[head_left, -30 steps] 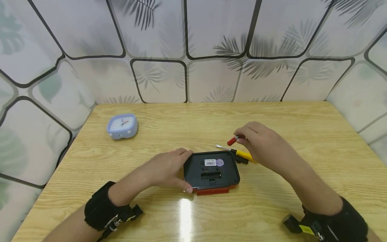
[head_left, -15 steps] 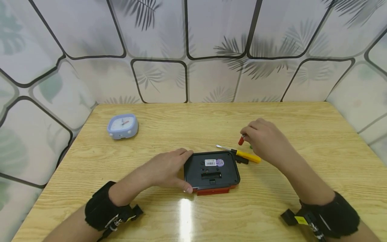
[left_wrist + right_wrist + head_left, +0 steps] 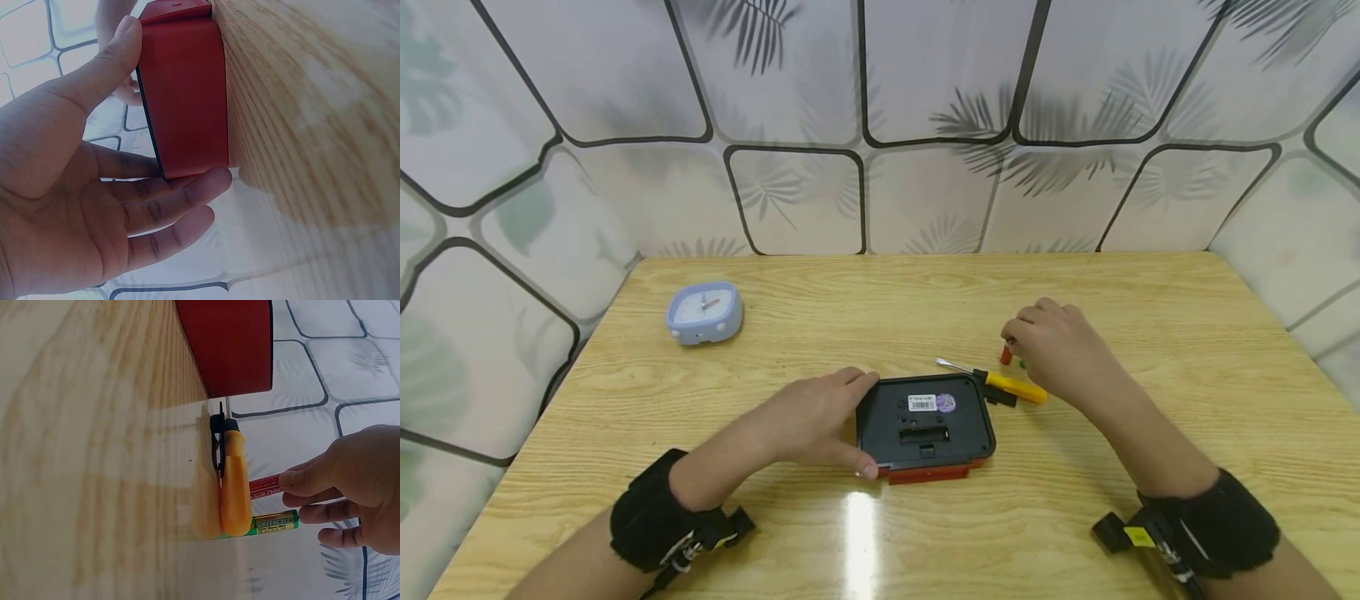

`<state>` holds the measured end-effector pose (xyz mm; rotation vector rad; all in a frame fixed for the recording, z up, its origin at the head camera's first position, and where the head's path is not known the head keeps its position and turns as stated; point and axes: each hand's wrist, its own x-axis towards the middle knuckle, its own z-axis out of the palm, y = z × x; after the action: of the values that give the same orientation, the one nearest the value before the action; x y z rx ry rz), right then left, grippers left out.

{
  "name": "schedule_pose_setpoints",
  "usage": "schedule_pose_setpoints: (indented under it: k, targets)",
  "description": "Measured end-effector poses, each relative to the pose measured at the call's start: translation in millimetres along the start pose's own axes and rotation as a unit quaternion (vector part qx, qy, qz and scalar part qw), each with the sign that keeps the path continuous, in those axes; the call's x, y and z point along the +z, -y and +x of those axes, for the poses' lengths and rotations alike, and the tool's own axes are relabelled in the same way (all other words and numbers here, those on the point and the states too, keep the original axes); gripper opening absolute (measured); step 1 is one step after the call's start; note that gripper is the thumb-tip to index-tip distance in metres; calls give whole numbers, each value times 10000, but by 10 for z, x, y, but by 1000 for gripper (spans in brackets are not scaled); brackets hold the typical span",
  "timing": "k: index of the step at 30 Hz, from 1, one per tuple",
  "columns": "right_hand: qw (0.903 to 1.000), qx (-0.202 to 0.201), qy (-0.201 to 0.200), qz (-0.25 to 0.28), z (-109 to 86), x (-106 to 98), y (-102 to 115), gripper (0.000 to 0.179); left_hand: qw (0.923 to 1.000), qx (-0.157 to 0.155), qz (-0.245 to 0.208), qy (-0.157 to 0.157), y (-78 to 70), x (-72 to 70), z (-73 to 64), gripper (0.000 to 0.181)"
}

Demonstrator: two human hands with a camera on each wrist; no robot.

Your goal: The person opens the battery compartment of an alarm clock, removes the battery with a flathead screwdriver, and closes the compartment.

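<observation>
My left hand (image 3: 816,419) grips the left end of a red device (image 3: 184,100) that lies with its black back (image 3: 887,429) facing up. That back carries a barcode label, a round purple sticker and an uncovered battery slot (image 3: 923,434) with no battery seen in it. Thumb and fingers span the end in the left wrist view. Behind the screwdriver, my right hand (image 3: 1063,350) pinches a red battery (image 3: 265,486) by its upper end. A green battery (image 3: 275,522) stands upright close to it, near my other right fingers; whether the red one touches the table is hidden.
A yellow-handled screwdriver (image 3: 1018,387) lies just right of the device, over a small black piece (image 3: 1003,399). Toward the back left of the wooden table (image 3: 820,308) sits a blue alarm clock (image 3: 703,313). A patterned cloth (image 3: 925,200) rises behind the table.
My right hand has moved slightly right with the red battery, which has turned from slanted to upright. The green battery has come partly into sight. My left hand and the device stay put.
</observation>
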<state>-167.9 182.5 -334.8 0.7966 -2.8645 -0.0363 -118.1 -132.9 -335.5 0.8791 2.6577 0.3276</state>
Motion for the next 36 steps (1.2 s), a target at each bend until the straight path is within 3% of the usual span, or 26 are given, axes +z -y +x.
schedule_pose_setpoints:
  k: [11,15,18,22,28,36]
  targets:
    - [9993,125,357,56,-2,-20,-21,16,10000,-38,-16,9,-6,-3,0,113]
    - [10000,-21,-19,82,-18,-40,4,26,10000,-34,-2,12,-8,-5,-1,113]
    - [9988,-333,-236,288,-28,-58,55,22,10000,-31,13,15,-12,-11,-2,113]
    - [9942,-738,252,736,-36,-75,135,3,10000,-25,5,16,-13,-12,-2,113]
    - [9821,-807,1274,1126,-17,-35,181,15,10000,-38,-28,39,-11,-7,-1,113]
    - [9776,-720,1617,1141,-9,41,215,18,10000,-8,7,-45,-14,1,4,113]
